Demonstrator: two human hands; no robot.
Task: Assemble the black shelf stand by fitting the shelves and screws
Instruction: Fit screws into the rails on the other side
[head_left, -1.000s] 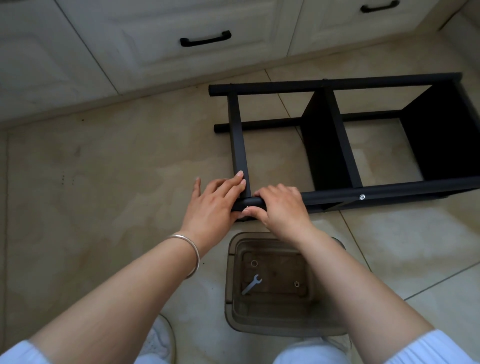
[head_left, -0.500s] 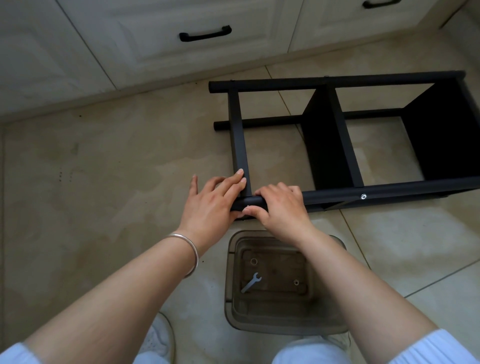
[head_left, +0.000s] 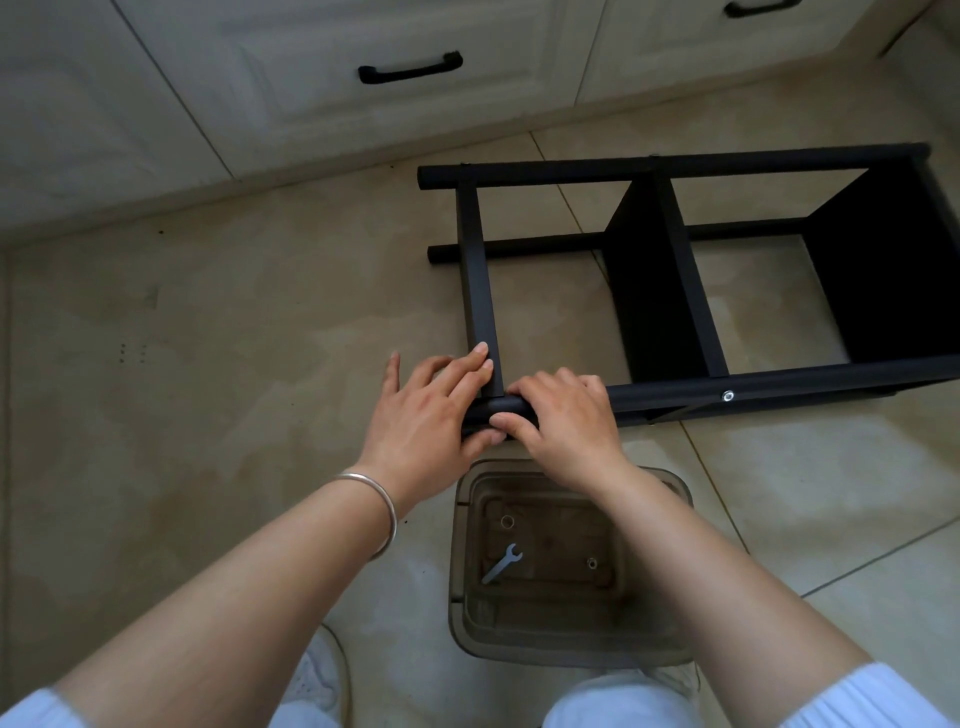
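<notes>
The black shelf stand (head_left: 670, 171) lies on its side on the tiled floor, with two black shelf panels (head_left: 644, 291) fitted between its round posts. A flat crossbar (head_left: 480, 275) runs from the far post to the near post (head_left: 779, 382). My left hand (head_left: 431, 410) grips the near post's left end, fingers resting on the crossbar's end. My right hand (head_left: 561, 415) is closed over the same post just to the right of the joint. A silver screw head (head_left: 728, 396) shows in the near post.
A translucent brown plastic box (head_left: 462, 597) stands on the floor below my hands, holding a small silver wrench (head_left: 501, 564) and two small washers or nuts (head_left: 507, 521). White cabinets with black handles (head_left: 410, 70) line the far side. My shoe (head_left: 317, 675) is at the bottom.
Both hands stay on the near post's joint with almost no shift; the view has moved slightly.
</notes>
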